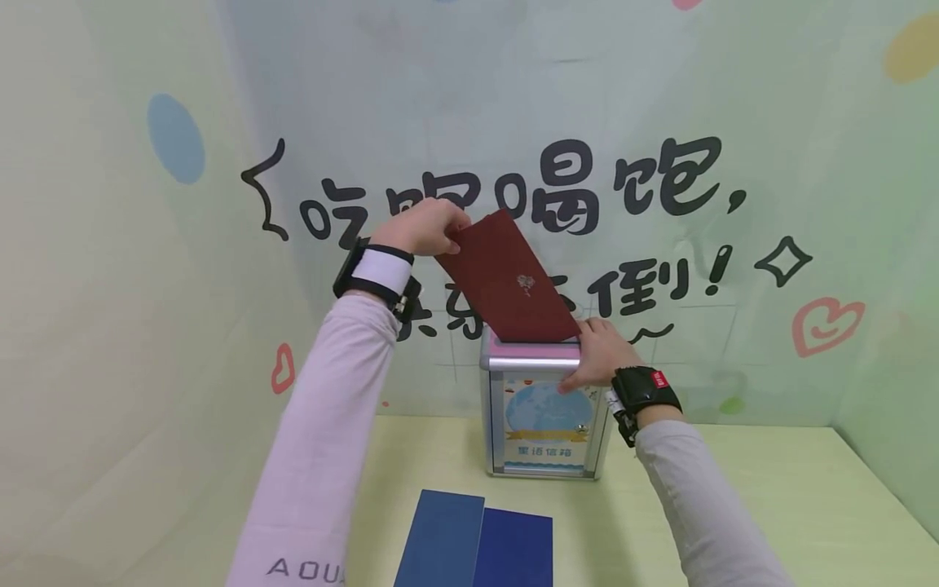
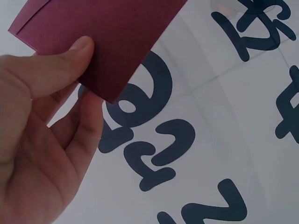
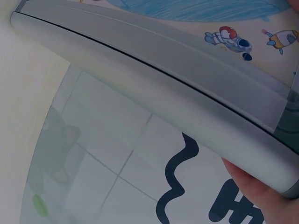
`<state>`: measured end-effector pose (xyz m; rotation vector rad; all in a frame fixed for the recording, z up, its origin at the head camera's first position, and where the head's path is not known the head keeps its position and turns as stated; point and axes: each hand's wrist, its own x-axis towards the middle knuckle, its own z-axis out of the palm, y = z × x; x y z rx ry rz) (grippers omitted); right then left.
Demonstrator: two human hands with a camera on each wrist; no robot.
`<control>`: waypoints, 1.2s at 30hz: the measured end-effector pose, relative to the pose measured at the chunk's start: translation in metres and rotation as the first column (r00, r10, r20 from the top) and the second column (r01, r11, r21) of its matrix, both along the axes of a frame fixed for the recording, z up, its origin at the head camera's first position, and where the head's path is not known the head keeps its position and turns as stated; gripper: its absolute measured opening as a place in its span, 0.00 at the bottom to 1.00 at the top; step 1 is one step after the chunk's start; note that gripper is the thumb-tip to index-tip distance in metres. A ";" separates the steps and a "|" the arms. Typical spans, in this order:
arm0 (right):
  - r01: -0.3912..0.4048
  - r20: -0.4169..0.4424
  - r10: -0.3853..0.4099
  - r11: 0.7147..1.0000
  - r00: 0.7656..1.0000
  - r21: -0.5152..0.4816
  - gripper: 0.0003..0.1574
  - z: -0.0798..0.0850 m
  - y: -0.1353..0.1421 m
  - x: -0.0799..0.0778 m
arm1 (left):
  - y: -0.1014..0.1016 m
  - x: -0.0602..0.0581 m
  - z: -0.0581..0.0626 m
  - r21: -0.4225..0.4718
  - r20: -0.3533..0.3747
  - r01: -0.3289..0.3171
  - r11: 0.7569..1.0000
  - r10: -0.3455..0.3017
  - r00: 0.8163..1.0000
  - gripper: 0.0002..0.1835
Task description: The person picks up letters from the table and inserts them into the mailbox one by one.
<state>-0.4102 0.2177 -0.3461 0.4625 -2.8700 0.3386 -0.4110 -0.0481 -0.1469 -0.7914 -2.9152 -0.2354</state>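
Note:
A dark red envelope [image 1: 499, 273] with a small silver flower print stands tilted over a metal-framed letter box [image 1: 546, 456]. Its lower edge meets the slot in the box's pink top; how deep it sits there cannot be told. My left hand [image 1: 425, 228] pinches the envelope's upper left corner, thumb on the face in the left wrist view, where the envelope [image 2: 117, 42] fills the top. Around the box's upper right corner, my right hand [image 1: 605, 355] grips with the thumb on the front. In the right wrist view only a bit of that hand [image 3: 261, 196] shows past the frame.
Two blue envelopes lie on the pale table [image 1: 770, 489] in front of the box, the lighter one [image 1: 443, 534] left of the darker one [image 1: 517, 546]. Close behind the box rises a wall [image 1: 807, 179] with large black lettering.

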 end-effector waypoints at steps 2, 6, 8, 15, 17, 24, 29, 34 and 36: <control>-0.003 -0.003 0.003 1.000 1.000 -0.002 0.67 0.001 0.001 0.000 | 0.003 0.001 0.001 -0.023 -0.001 0.003 1.000 -0.003 1.000 0.10; -0.008 0.001 0.008 1.000 1.000 -0.007 0.68 0.002 0.001 0.002 | 0.008 0.003 0.006 -0.070 -0.010 -0.013 0.997 0.012 1.000 0.12; -0.008 0.006 0.008 1.000 1.000 -0.007 0.69 0.002 0.001 0.002 | 0.011 0.005 0.007 -0.085 -0.008 -0.025 0.996 0.024 1.000 0.12; -0.016 0.022 0.016 1.000 1.000 -0.014 0.71 0.001 0.001 0.000 | 0.022 0.006 0.012 -0.159 -0.051 -0.039 0.986 0.032 0.998 0.15; -0.022 0.014 0.022 1.000 1.000 -0.018 0.71 0.000 0.002 0.000 | 0.026 0.006 0.013 -0.177 -0.062 -0.037 0.983 0.026 0.998 0.16; -0.019 0.006 0.019 0.999 1.000 -0.036 0.70 0.000 0.004 0.001 | 0.041 0.009 0.011 -0.191 -0.082 -0.031 0.981 0.016 0.996 0.19; -0.010 0.012 0.011 0.999 1.000 -0.038 0.70 0.001 0.003 0.003 | 0.050 0.005 0.001 -0.191 -0.058 -0.013 0.981 0.002 0.998 0.18; -0.010 0.013 0.011 0.999 1.000 -0.032 0.71 0.001 0.003 0.002 | 0.061 0.001 -0.013 -0.218 -0.056 -0.024 0.976 0.012 0.998 0.18; -0.006 0.012 0.007 1.000 1.000 -0.028 0.71 0.001 0.003 0.002 | 0.067 0.002 -0.016 -0.228 -0.054 -0.035 0.973 0.023 0.998 0.19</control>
